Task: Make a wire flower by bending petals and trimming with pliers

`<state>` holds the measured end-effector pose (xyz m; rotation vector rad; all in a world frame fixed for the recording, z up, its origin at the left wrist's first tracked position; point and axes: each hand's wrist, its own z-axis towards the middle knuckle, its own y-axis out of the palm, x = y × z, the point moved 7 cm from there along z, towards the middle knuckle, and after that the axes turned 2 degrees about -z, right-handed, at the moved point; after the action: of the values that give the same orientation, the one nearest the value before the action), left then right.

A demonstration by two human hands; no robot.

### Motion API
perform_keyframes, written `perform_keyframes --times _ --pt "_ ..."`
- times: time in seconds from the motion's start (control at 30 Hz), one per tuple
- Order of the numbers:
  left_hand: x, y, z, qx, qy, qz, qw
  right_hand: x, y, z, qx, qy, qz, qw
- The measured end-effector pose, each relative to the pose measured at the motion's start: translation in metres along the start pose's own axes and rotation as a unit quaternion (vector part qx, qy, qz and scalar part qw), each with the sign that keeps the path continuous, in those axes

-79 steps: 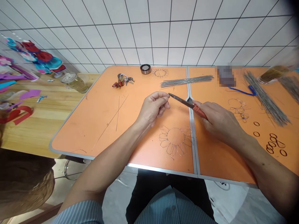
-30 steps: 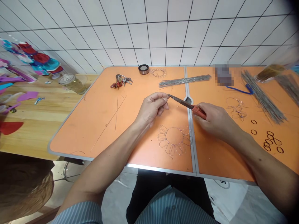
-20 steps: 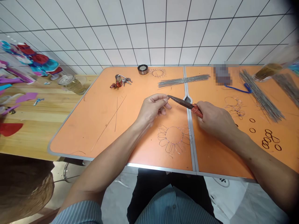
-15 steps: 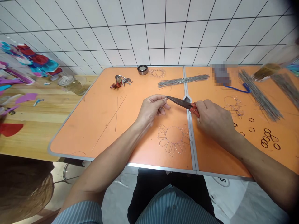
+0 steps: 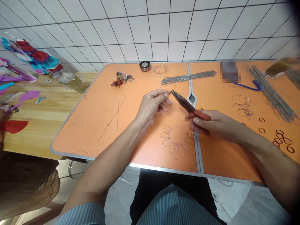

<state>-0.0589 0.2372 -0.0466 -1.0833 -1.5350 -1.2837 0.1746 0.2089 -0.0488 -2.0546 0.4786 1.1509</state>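
Closest in, the wire sunflower (image 5: 177,139) lies flat on the orange table (image 5: 98,125), just below both sets of fingers and touched by neither.

Right above it, the right hand (image 5: 212,125) is the news: it has dropped lower and nearer the body than half a second ago, now over the table's centre seam with its knuckles just past the flower's right edge. Its fingers are wrapped around the red handles of the needle-nose pliers (image 5: 187,106), a closed grasp. The nose, which was right at the left fingertips a moment back, now stands clear of them, a visible gap between. So I judge the nip on the wire is over and the tool is backing off.

The pliers' long axis runs diagonally, handles low and right in the palm, tip pointing up and left toward the left thumb; the jaws look closed with nothing between them.

The left hand (image 5: 153,104) has barely moved. Thumb and forefinger are pinched on a thin wire piece (image 5: 161,106), too fine to make out its shape.

Beyond the fingers: a bundle of straight wires (image 5: 188,78), a key bunch (image 5: 122,79), and a tape roll (image 5: 145,66) by the tiled wall.
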Motion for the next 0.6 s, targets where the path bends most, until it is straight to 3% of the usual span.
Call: perform_keyframes --times 0.27,0.6 --pt "-0.0006 0.0004 -0.0012 0.001 0.0 0.013 1.0 -0.0011 0.0105 0.0017 -0.063 -0.003 0.076 0.995" --pt "0.0009 0.0018 -0.0015 -0.012 0.014 0.019 1.0 0.0029 0.0113 0.0004 -0.086 0.003 0.129 0.988"
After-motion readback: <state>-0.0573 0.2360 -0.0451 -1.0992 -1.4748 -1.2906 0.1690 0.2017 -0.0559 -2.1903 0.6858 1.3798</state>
